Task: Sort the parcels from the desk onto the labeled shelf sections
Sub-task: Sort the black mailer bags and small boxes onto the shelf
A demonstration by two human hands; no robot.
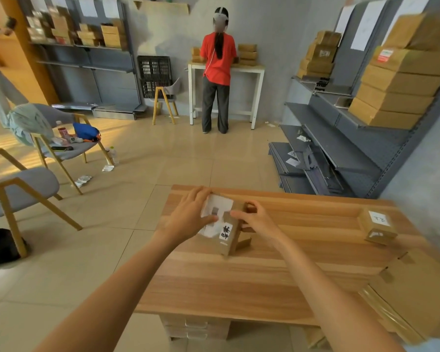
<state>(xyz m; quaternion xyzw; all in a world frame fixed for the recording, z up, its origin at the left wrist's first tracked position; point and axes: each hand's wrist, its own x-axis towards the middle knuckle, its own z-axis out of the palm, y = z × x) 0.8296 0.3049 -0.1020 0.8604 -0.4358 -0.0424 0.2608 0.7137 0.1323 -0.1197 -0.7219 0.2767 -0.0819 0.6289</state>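
A brown cardboard parcel (226, 240) with white labels lies near the far left of the wooden desk (239, 283). My left hand (188, 217) grips its left side, thumb across the white label. My right hand (257, 219) holds its right side, fingers curled over the far edge. A second small parcel (376, 226) with a handwritten label sits at the desk's far right. Grey shelves on the right (341, 138) carry a tall stack of boxes (401, 82). Shelves at the back left (87, 54) hold more boxes under paper labels.
Flat folded cartons (412, 293) lie on the desk's near right corner. A person in a red shirt (217, 69) stands at a white table ahead. Chairs (66, 146) stand to the left. Loose shelf panels (313, 171) lie on the floor right of the desk.
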